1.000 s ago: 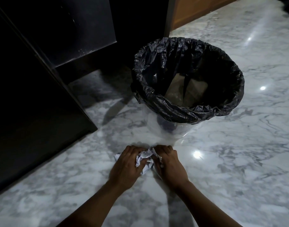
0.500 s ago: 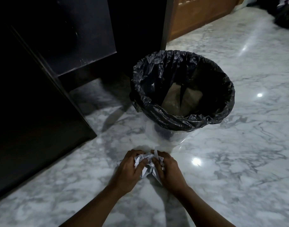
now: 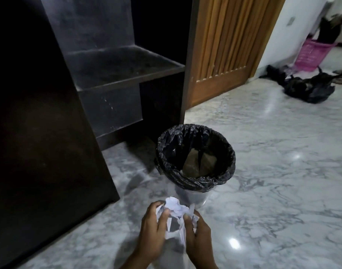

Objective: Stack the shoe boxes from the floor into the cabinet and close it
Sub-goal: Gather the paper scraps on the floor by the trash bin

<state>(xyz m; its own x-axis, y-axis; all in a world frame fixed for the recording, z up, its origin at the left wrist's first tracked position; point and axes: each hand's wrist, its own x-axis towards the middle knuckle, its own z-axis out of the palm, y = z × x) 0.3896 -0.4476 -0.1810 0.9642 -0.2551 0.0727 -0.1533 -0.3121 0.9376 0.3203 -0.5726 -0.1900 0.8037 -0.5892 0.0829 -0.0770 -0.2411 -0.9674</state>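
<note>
Both hands hold a wad of crumpled white paper (image 3: 175,210) just above the marble floor. My left hand (image 3: 153,232) grips its left side and my right hand (image 3: 197,233) its right side. Right behind the paper stands a bin (image 3: 195,166) lined with a black bag, with brown scraps at its bottom. The dark cabinet (image 3: 125,74) stands open behind the bin, its shelf bare. The cabinet's dark door (image 3: 44,142) swings out on the left. No shoe box is in view.
A brown slatted wooden door (image 3: 224,51) stands to the right of the cabinet. At the far right lie a black bag (image 3: 309,88) and a pink basket (image 3: 311,55) on the grey marble floor (image 3: 282,181).
My hands have lifted the crumpled paper off the floor. The view has tilted upward, so the cabinet shelf, the wooden door and the far right of the room now show.
</note>
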